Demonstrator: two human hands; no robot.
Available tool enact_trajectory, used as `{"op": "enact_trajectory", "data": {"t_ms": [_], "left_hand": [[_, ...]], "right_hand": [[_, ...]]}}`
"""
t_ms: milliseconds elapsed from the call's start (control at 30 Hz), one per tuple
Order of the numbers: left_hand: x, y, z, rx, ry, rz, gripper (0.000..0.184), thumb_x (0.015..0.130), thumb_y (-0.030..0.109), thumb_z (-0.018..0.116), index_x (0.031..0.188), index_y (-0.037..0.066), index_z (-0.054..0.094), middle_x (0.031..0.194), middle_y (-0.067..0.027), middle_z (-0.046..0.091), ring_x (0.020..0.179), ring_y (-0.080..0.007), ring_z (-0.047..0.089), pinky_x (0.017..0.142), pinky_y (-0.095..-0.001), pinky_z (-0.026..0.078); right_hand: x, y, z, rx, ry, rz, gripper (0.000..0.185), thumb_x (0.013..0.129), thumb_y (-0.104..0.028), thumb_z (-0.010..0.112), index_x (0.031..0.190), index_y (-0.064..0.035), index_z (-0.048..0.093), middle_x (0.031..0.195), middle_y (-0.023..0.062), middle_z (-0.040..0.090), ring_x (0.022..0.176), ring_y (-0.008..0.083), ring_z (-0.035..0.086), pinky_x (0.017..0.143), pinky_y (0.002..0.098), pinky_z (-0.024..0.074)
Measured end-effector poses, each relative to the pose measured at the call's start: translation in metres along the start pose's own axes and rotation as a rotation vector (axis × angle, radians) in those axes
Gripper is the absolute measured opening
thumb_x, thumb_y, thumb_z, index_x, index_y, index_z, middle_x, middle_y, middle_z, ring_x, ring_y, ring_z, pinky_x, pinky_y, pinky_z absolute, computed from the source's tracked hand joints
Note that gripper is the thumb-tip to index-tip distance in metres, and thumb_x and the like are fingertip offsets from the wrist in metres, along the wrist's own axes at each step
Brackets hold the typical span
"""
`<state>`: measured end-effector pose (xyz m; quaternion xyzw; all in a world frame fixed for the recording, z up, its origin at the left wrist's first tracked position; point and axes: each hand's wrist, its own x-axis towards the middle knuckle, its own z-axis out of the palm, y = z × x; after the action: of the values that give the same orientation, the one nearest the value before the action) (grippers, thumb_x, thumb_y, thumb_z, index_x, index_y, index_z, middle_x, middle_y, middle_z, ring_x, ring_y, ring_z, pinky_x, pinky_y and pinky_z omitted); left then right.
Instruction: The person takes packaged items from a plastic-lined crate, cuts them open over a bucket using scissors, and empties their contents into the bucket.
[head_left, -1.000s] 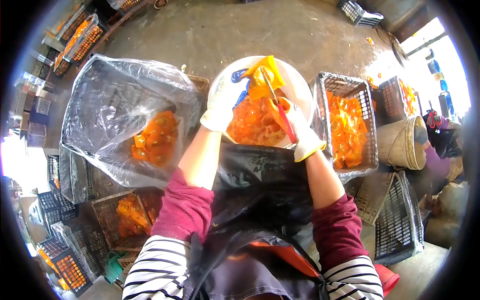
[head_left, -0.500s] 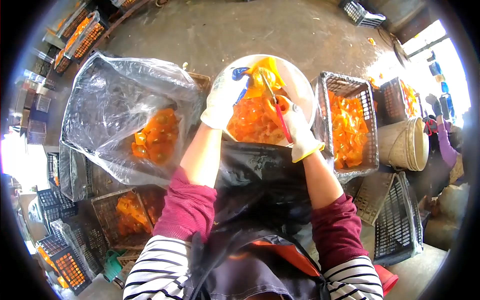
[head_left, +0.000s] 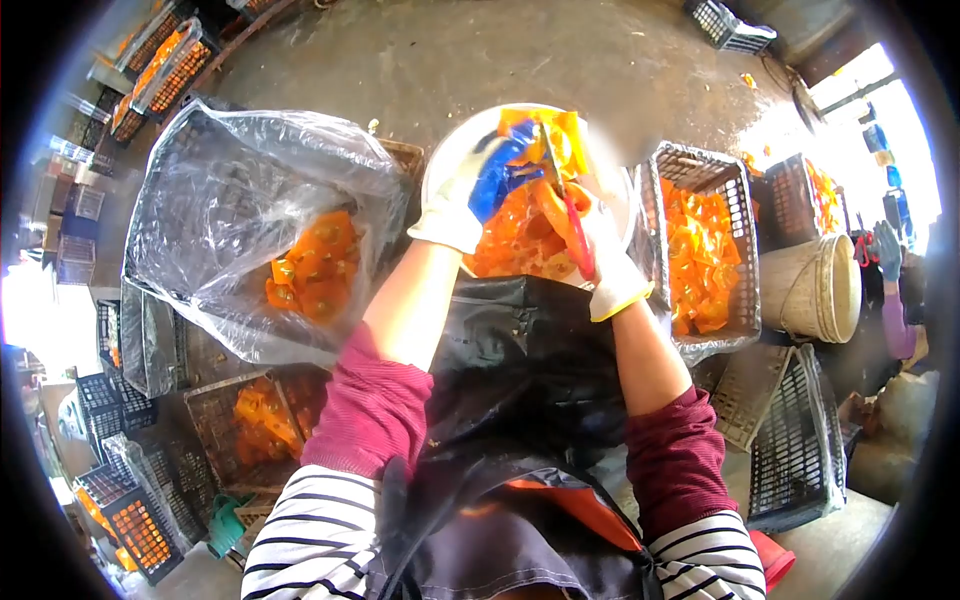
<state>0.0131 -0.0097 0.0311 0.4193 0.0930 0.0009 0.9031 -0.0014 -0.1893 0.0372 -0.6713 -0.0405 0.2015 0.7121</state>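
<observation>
Our right hand (head_left: 603,242) grips scissors (head_left: 578,238); our left hand (head_left: 476,190) pinches a piece (head_left: 572,142), likely light, soft, slippery; best held edgewise.

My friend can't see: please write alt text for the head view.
A gloved left hand holds an orange piece against red-handled scissors in the right hand, over a white tub of similar pieces. Crates stand nearby.

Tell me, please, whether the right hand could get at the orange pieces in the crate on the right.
Probably yes: the crate stands close beside the right hand, and nothing seems to cover the orange pieces, though the red-handled tool that hand holds may need setting down.
</observation>
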Motion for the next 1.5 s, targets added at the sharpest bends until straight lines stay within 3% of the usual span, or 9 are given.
{"op": "enact_trajectory", "data": {"t_ms": [67, 433, 633, 733, 867, 967, 1067, 1133, 1500], "left_hand": [[-0.012, 0.006, 0.018, 0.077, -0.054, 0.014, 0.03, 0.088, 0.012, 0.065, 0.116, 0.004, 0.059, 0.105, -0.0061, 0.064, 0.094, -0.0201, 0.062, 0.084, -0.033, 0.055], [-0.007, -0.006, -0.002, 0.428, 0.07, 0.111, 0.03, 0.089, 0.02, 0.066, 0.114, 0.004, 0.061, 0.105, -0.0037, 0.064, 0.092, -0.012, 0.06, 0.08, -0.0241, 0.049], [-0.005, 0.003, 0.007, 0.503, 0.068, 0.102, 0.032, 0.088, 0.02, 0.067, 0.114, 0.003, 0.061, 0.109, -0.0066, 0.064, 0.097, -0.0159, 0.061, 0.083, -0.0257, 0.049], [0.007, 0.001, -0.036, 0.708, -0.08, 0.521, 0.031, 0.091, 0.019, 0.06, 0.116, 0.001, 0.06, 0.114, -0.0108, 0.063, 0.104, -0.0205, 0.06, 0.088, -0.0282, 0.048], [-0.019, 0.028, -0.06, -0.139, -0.024, 0.127, 0.038, 0.099, 0.025, 0.043, 0.118, -0.004, 0.058, 0.117, -0.0167, 0.062, 0.108, -0.0265, 0.06, 0.094, -0.0335, 0.048], [-0.062, 0.047, -0.097, 0.193, 0.234, 0.286, 0.038, 0.098, 0.027, 0.043, 0.115, -0.001, 0.062, 0.11, -0.0151, 0.065, 0.102, -0.0249, 0.062, 0.09, -0.0324, 0.05], [-0.114, 0.079, -0.14, 0.468, 0.507, 0.172, 0.032, 0.095, 0.019, 0.044, 0.114, 0.007, 0.066, 0.089, -0.009, 0.066, 0.079, -0.0171, 0.061, 0.073, -0.0276, 0.05], [-0.151, 0.091, -0.18, 0.742, 0.503, 0.231, 0.031, 0.094, 0.018, 0.045, 0.113, 0.01, 0.067, 0.085, -0.0086, 0.064, 0.075, -0.015, 0.058, 0.069, -0.0261, 0.048], [-0.119, 0.044, -0.295, 0.765, 0.654, 0.073, 0.031, 0.092, 0.031, 0.056, 0.104, 0.004, 0.064, 0.087, -0.0073, 0.068, 0.069, -0.0163, 0.064, 0.059, -0.0289, 0.049]], "right_hand": [[0.0, -0.001, 0.007, 0.291, 0.072, 0.056, 0.029, 0.096, -0.019, 0.055, 0.119, -0.0023, 0.056, 0.097, 0.009, 0.065, 0.082, 0.0141, 0.064, 0.065, 0.0209, 0.0523], [0.021, 0.049, -0.01, 0.126, -0.003, -0.026, 0.035, 0.094, -0.02, 0.058, 0.124, -0.0023, 0.054, 0.105, 0.0102, 0.063, 0.09, 0.0162, 0.062, 0.074, 0.0245, 0.0521], [0.022, 0.034, -0.017, -0.305, 0.073, -0.131, 0.035, 0.094, -0.016, 0.055, 0.126, -0.0011, 0.052, 0.111, 0.0111, 0.061, 0.1, 0.0186, 0.059, 0.086, 0.0281, 0.0492], [0.02, 0.033, -0.024, -0.78, 0.133, -0.436, 0.041, 0.093, -0.027, 0.055, 0.123, 0.0003, 0.055, 0.117, 0.0142, 0.061, 0.106, 0.0231, 0.059, 0.092, 0.0324, 0.0457], [0.017, 0.023, -0.023, -0.13, 0.148, -0.334, 0.037, 0.094, -0.029, 0.053, 0.122, -0.0034, 0.054, 0.11, 0.0104, 0.061, 0.097, 0.0188, 0.058, 0.078, 0.0315, 0.0468], [0.012, 0.014, -0.047, 0.266, 0.153, -0.282, 0.044, 0.093, -0.042, 0.051, 0.113, -0.0041, 0.056, 0.094, 0.0094, 0.065, 0.08, 0.0172, 0.061, 0.057, 0.0315, 0.0479], [0.024, 0.048, -0.106, 1.068, -0.105, -0.334, 0.06, 0.087, -0.047, 0.056, 0.121, 0.0029, 0.051, 0.111, 0.0166, 0.064, 0.102, 0.0284, 0.06, 0.089, 0.0449, 0.0481], [0.004, 0.025, -0.089, 1.192, 0.371, -0.168, 0.072, 0.086, -0.047, 0.058, 0.13, 0.007, 0.042, 0.128, 0.0206, 0.055, 0.121, 0.0324, 0.051, 0.109, 0.0501, 0.0308], [0.018, 0.03, -0.088, 1.021, -0.351, -0.094, 0.059, 0.091, -0.041, 0.059, 0.126, 0.0057, 0.05, 0.129, 0.0162, 0.056, 0.117, 0.0292, 0.055, 0.104, 0.0411, 0.0409]]}}
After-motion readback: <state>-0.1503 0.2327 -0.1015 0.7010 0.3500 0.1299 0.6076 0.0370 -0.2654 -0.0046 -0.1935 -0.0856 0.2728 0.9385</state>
